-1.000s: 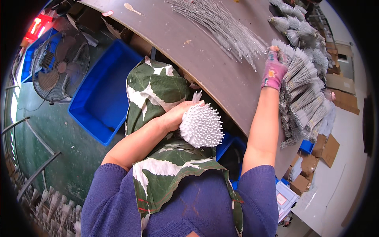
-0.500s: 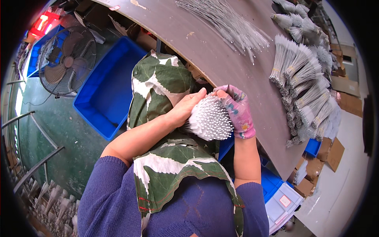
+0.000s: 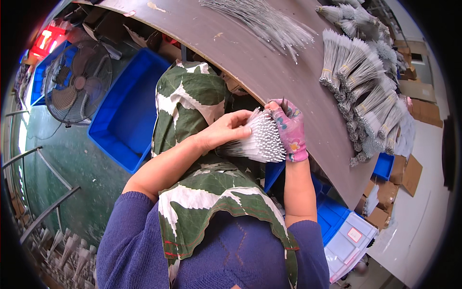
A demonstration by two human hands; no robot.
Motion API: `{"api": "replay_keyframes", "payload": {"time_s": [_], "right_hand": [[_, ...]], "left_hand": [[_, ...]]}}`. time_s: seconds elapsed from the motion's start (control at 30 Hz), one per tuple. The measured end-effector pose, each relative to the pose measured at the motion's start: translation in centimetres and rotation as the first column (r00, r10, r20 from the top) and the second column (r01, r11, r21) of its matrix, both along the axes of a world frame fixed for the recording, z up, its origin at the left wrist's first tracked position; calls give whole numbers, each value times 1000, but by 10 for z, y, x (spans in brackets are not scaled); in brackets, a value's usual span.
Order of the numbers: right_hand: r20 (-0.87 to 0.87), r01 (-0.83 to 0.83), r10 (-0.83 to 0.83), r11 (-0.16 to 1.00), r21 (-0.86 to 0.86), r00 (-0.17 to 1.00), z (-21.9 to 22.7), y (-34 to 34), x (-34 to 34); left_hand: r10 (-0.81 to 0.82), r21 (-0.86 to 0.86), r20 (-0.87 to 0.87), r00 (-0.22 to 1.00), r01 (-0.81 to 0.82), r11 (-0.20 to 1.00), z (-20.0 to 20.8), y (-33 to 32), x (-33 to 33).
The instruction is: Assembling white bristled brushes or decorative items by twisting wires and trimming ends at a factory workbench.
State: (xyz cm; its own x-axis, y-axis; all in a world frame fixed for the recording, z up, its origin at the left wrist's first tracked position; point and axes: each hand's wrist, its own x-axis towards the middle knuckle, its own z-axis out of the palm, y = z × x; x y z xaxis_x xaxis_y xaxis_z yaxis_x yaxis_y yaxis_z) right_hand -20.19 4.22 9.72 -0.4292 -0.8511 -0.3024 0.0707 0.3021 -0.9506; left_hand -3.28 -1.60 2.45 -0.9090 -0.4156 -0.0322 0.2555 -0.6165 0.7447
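My bare left hand [image 3: 225, 129] is closed around a thick bundle of thin white-tipped wires [image 3: 263, 139], held over my lap with the tips facing right. The thumb lies across the top of the bundle. On its right side is my right hand [image 3: 290, 127], in a pink flowered glove with bare fingertips. Its fingers are curled in by the upper tips of the bundle. A dark pointed tool [image 3: 284, 105] sticks up from that grip; its lower part is hidden in the hand, so its exact kind does not show.
Loose silvery wires [image 3: 262, 21] lie on the brown table [image 3: 288, 82]. Tied wire bundles [image 3: 361, 72] are piled at its right side. A blue bin [image 3: 127, 111] and a floor fan [image 3: 78, 83] stand at left. A lidded box [image 3: 349, 241] sits at lower right.
The bundle has turned so its tips point more to the right and its sides show. My left thumb has moved onto it. The view has shifted slightly.
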Motion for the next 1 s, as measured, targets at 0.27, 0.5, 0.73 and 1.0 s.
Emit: {"api": "replay_keyframes", "payload": {"time_s": [0.27,0.5,0.73,1.0], "right_hand": [[-31,-59,61,996,71,998,-6,-13,-4],[-20,30,-29,999,45,999,-6,-3,-4],[14,77,-77,997,28,997,-9,4,-3],[-28,66,-65,998,16,997,-11,3,-4]], "left_hand": [[11,188,38,999,-18,982,-6,-11,0],[55,142,59,997,-63,988,-5,-7,-1],[49,139,103,993,-63,988,-9,-4,-4],[39,-17,103,994,-38,999,-12,1,6]]}}
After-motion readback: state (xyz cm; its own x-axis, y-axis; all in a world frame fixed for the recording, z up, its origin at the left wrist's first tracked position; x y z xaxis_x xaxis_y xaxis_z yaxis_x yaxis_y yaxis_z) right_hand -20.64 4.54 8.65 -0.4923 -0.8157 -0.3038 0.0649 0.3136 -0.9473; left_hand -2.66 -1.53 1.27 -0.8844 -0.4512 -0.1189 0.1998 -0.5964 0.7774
